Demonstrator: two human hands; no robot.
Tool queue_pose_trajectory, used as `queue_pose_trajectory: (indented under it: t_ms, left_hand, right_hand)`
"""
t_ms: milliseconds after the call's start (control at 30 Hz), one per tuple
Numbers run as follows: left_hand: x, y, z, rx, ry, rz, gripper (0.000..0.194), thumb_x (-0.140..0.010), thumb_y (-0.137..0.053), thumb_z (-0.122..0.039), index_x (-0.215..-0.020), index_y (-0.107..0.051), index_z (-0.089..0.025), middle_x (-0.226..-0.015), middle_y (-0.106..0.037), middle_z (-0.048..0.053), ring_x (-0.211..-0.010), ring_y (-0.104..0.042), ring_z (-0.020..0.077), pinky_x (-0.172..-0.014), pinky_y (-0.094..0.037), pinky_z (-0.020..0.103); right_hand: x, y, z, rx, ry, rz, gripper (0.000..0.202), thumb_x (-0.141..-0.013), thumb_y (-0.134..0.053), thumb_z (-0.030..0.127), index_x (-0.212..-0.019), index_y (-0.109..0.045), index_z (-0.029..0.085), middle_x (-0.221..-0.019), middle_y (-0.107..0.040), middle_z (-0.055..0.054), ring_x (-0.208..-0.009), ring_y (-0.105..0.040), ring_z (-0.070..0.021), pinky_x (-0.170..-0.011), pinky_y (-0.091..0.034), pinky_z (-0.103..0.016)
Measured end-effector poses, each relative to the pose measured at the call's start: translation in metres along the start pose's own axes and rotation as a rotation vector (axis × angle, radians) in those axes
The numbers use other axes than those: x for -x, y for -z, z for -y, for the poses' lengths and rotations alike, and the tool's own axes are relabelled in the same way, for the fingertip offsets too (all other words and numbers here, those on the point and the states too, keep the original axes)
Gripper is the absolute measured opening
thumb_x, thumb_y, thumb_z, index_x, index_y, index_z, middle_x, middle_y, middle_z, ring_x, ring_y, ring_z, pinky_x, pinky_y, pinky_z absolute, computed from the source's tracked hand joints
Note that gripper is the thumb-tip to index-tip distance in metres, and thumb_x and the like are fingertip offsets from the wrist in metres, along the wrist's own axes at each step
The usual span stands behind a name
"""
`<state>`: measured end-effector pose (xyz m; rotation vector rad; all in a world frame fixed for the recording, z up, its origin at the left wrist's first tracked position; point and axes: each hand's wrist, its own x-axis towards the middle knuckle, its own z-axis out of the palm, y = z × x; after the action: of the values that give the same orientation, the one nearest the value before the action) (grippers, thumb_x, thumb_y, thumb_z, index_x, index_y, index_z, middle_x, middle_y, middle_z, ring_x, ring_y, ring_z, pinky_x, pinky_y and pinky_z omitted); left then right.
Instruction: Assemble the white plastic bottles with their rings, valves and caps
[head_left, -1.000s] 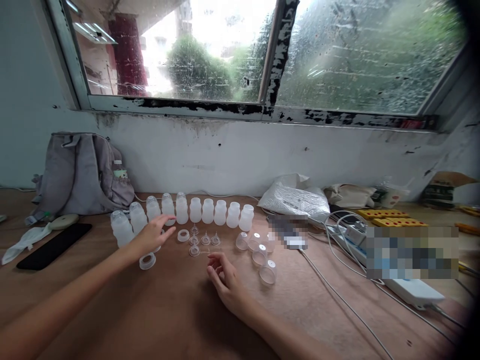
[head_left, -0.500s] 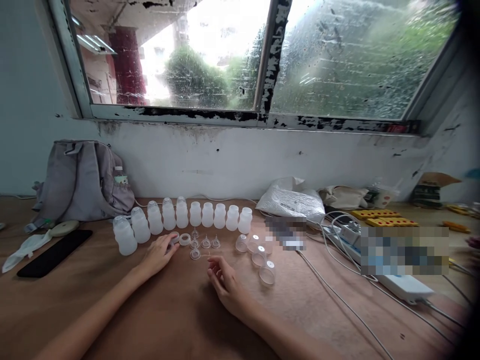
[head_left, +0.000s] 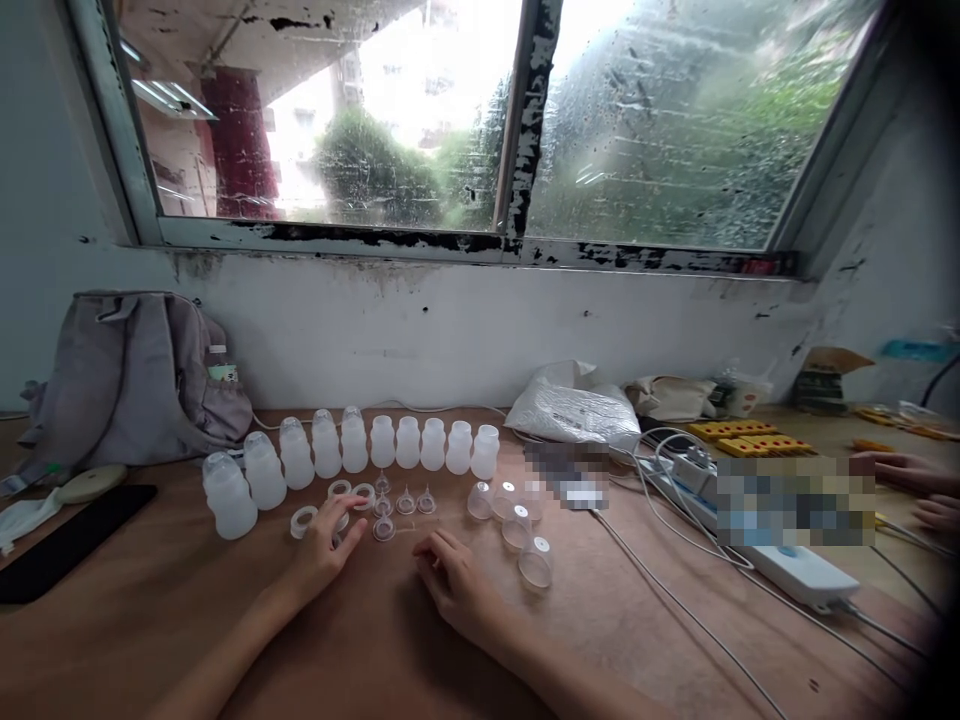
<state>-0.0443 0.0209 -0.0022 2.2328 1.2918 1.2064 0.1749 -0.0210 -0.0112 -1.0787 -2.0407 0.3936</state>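
Observation:
My left hand (head_left: 326,548) is over several pale rings, its fingers apart and bent down near a ring (head_left: 304,522) on the table. More rings, one of them (head_left: 364,496) beside the fingertips, are partly covered by the hand. My right hand (head_left: 448,572) rests on the table, fingers loosely curled and holding nothing visible. Between the hands and just behind them stand several clear nipples (head_left: 406,501). Clear domed caps (head_left: 535,566) lie right of my right hand. Frosted bottles (head_left: 382,443) form a curved row at the back; those at the left wear clear caps.
A grey backpack (head_left: 135,375) and a black flat object (head_left: 71,540) are at the left. Toward the right lie a silvery bag (head_left: 574,412), cables, a white power strip (head_left: 806,578) and yellow blocks (head_left: 769,442). Another person's hands (head_left: 911,475) show at the right edge.
My left hand has moved toward me, and more rings show around it. My right hand stays nearly in place. Another person's hands have come into view at the right; the view has shifted slightly.

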Motion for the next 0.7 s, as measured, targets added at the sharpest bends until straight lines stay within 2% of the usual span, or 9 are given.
queue_pose_trajectory:
  t_ms: [133, 200, 333, 433, 567, 633, 700]
  left_hand:
    - [0.006, -0.007, -0.023, 0.313, 0.151, 0.079, 0.029, -0.084, -0.038, -0.038, -0.103, -0.053, -0.022, -0.107, -0.059, 0.005, -0.103, -0.054, 0.0193, -0.085, -0.046, 0.03]
    - [0.008, -0.008, -0.027, 0.346, 0.19, 0.079, 0.028, -0.084, -0.039, -0.039, -0.101, -0.054, -0.023, -0.105, -0.061, 0.004, -0.1, -0.055, 0.019, -0.082, -0.048, 0.03]
    - [0.01, -0.006, -0.019, 0.143, 0.178, 0.027, 0.023, -0.082, -0.043, -0.036, -0.096, -0.056, -0.023, -0.097, -0.061, 0.004, -0.088, -0.058, 0.02, -0.075, -0.048, 0.033]
    - [0.009, -0.008, -0.009, -0.008, 0.074, 0.037, 0.021, -0.082, -0.043, -0.032, -0.097, -0.056, -0.024, -0.097, -0.06, 0.006, -0.093, -0.054, 0.0219, -0.083, -0.044, 0.038]
    - [0.011, -0.014, -0.001, -0.111, -0.01, 0.065, 0.022, -0.082, -0.043, -0.029, -0.1, -0.054, -0.023, -0.1, -0.058, 0.007, -0.097, -0.05, 0.0231, -0.087, -0.04, 0.041]
    - [0.012, -0.016, 0.0, -0.157, -0.02, 0.057, 0.024, -0.081, -0.044, -0.028, -0.102, -0.053, -0.022, -0.101, -0.057, 0.007, -0.096, -0.05, 0.0234, -0.086, -0.04, 0.041]
    - [0.014, -0.018, -0.002, -0.192, -0.017, 0.048, 0.026, -0.081, -0.044, -0.028, -0.105, -0.052, -0.022, -0.103, -0.057, 0.007, -0.097, -0.05, 0.0234, -0.086, -0.04, 0.041]
  right_hand:
    - [0.001, -0.001, -0.001, 0.009, -0.005, 0.037, 0.019, -0.077, -0.04, 0.006, -0.083, -0.051, 0.02, -0.083, -0.054, -0.003, -0.079, -0.052, -0.0158, -0.07, -0.043, -0.027]
    - [0.001, -0.002, -0.002, -0.003, 0.002, 0.046, 0.021, -0.076, -0.04, 0.005, -0.084, -0.052, 0.02, -0.084, -0.054, -0.003, -0.081, -0.051, -0.0166, -0.073, -0.043, -0.028]
    - [0.001, 0.001, 0.0, -0.003, 0.016, 0.072, 0.024, -0.077, -0.04, 0.006, -0.091, -0.052, 0.02, -0.088, -0.054, -0.005, -0.084, -0.051, -0.0171, -0.076, -0.042, -0.029]
    - [0.001, 0.008, 0.01, 0.043, 0.075, 0.175, 0.033, -0.075, -0.043, 0.007, -0.103, -0.052, 0.022, -0.095, -0.054, -0.005, -0.09, -0.049, -0.0182, -0.081, -0.04, -0.031]
    - [0.003, 0.011, 0.029, 0.114, 0.193, 0.33, 0.047, -0.078, -0.051, 0.023, -0.124, -0.04, 0.029, -0.117, -0.05, -0.006, -0.106, -0.043, -0.023, -0.091, -0.031, -0.039]
    - [0.004, 0.008, 0.034, 0.138, 0.227, 0.357, 0.052, -0.078, -0.053, 0.033, -0.127, -0.035, 0.031, -0.126, -0.045, -0.006, -0.114, -0.037, -0.0258, -0.095, -0.026, -0.043]
    - [0.005, 0.004, 0.036, 0.151, 0.227, 0.365, 0.051, -0.079, -0.052, 0.036, -0.127, -0.036, 0.03, -0.127, -0.044, -0.006, -0.116, -0.036, -0.0261, -0.096, -0.025, -0.044]
